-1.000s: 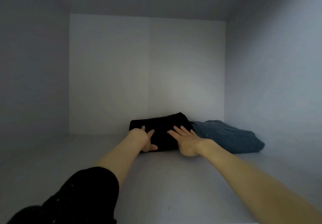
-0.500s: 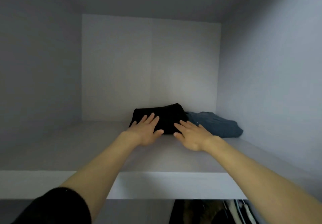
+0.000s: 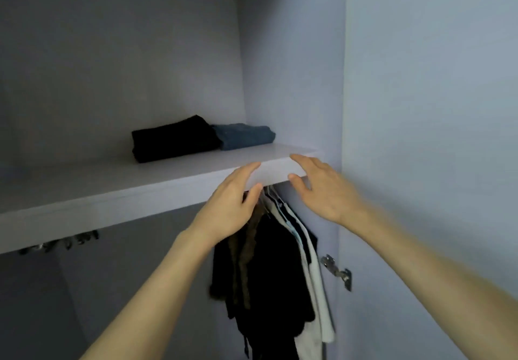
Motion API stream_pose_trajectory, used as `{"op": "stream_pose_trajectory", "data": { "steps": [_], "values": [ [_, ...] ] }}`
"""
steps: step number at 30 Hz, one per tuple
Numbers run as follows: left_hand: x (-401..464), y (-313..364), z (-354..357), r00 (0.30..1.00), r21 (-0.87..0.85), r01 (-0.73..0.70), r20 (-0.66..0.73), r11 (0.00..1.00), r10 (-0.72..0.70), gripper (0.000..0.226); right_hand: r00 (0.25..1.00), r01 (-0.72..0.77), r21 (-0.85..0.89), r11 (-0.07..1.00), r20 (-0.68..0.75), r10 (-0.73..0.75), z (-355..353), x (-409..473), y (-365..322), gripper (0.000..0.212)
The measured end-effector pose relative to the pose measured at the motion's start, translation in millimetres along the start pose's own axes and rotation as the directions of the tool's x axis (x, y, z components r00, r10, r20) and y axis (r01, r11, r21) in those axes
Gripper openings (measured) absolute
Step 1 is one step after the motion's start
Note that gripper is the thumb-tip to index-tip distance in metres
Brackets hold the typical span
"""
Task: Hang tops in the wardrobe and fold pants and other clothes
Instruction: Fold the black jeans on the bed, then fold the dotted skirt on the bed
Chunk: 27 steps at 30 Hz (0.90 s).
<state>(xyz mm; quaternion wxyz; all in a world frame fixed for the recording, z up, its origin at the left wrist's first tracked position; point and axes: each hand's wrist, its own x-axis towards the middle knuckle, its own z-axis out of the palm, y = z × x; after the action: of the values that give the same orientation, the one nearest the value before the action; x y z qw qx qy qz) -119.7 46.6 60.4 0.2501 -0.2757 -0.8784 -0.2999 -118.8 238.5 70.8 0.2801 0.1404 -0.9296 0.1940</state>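
While both bare arms reach forward, the person's left hand (image 3: pixel 232 208) and right hand (image 3: pixel 322 188) hover empty with relaxed fingers before the white wardrobe shelf (image 3: pixel 112 191). Dark and white tops (image 3: pixel 274 270) hang below. Farther back lie folded black pants (image 3: pixel 172 139) touching folded blue jeans (image 3: pixel 245 136). Fetching the next garment probably suits best.

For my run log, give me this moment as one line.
left hand: open, empty | right hand: open, empty | black folded garment, folded jeans: touching on shelf | hanging tops: below shelf
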Motion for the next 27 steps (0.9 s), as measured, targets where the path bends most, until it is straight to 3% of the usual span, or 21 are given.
{"op": "stream_pose_trajectory", "data": {
  "steps": [5, 13, 18, 27],
  "values": [
    [-72, 49, 53, 0.986, -0.261, 0.082, 0.164, 0.962, -0.04, 0.043, 0.972, -0.232, 0.129, 0.964, 0.05, 0.228, -14, -140, 21, 0.05],
    [-161, 170, 153, 0.865, -0.437, 0.137, 0.49, 0.889, 0.107, 0.025, 0.844, -0.525, 0.137, 0.84, 0.216, 0.492, -63, -341, 77, 0.043],
    [-198, 263, 225, 0.749, -0.465, 0.154, 0.631, 0.872, 0.204, 0.023, 0.722, -0.688, 0.109, 0.718, 0.204, 0.661, -135, -455, 125, 0.043],
    [-242, 464, 354, 0.587, -0.598, 0.138, 0.691, 0.789, 0.421, 0.033, 0.467, -0.883, 0.008, 0.469, 0.101, 0.878, -265, -622, 223, 0.042]
  ]
}}
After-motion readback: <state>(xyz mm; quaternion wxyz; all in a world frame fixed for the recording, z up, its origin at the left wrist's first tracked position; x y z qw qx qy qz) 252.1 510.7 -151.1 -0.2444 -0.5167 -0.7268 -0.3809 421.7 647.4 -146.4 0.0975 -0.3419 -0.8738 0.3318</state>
